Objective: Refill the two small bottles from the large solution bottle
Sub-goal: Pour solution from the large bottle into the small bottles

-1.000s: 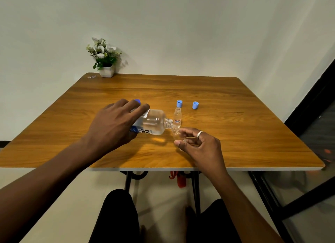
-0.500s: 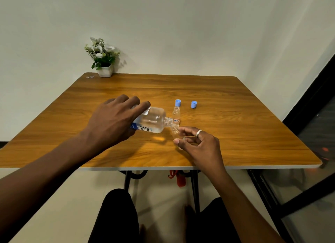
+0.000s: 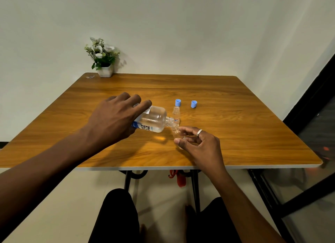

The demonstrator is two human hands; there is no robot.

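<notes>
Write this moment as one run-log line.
left hand: grips large solution bottle, tilted | right hand: holds small bottle at its mouth | other small bottle: stands upright

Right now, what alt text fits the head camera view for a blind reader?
A left hand tips a large clear plastic solution bottle, its open neck at the mouth of a small clear bottle pinched by the right hand over a wooden table. Behind stand a second small uncapped bottle and two blue caps; a white flower pot sits at the far corner.
</notes>
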